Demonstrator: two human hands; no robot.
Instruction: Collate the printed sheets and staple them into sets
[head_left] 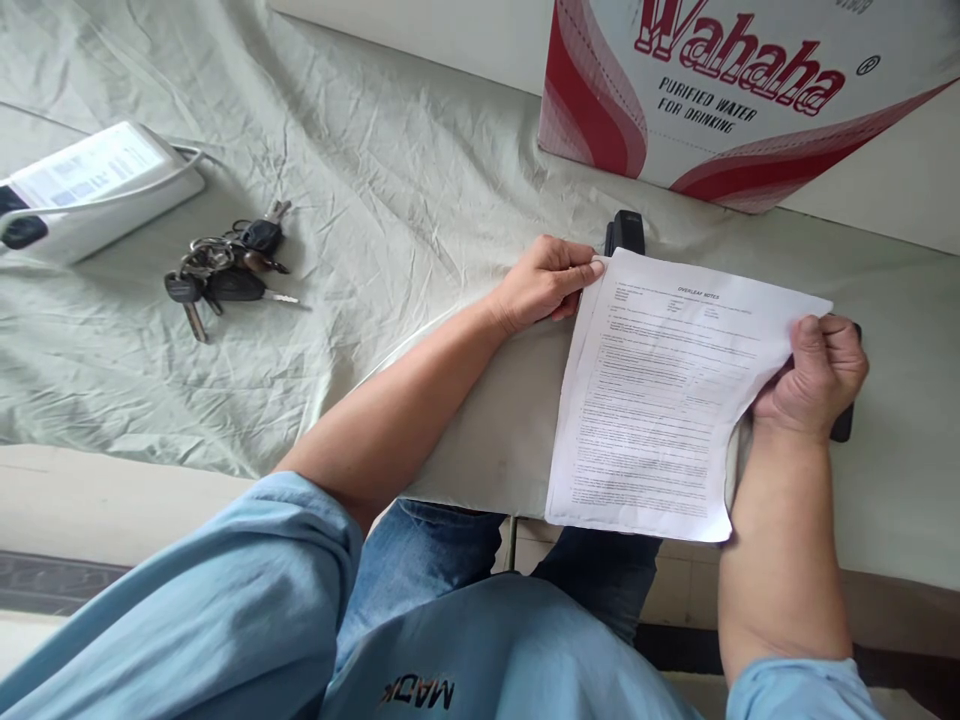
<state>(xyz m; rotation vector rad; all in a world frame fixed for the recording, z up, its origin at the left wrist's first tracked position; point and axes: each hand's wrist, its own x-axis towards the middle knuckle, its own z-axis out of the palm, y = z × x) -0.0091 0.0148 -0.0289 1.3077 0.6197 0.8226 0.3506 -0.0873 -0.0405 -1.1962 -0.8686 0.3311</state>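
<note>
1. The sheets of paper lie at the near edge of the table, their lower end hanging just past it over the person's lap.
2. The left hand pinches the top left corner between thumb and fingers.
3. The right hand is curled shut on the right edge of the sheets; a dark object under it is mostly hidden, and I cannot tell what it is.
4. A black stapler stands just behind the top left corner, seemingly untouched; the sheets look gathered and squared but, judging by this, not yet fastened.
5. A cardboard box closes off the far side.
6. Open cloth lies to the left; keys and a power strip sit well apart.
</note>
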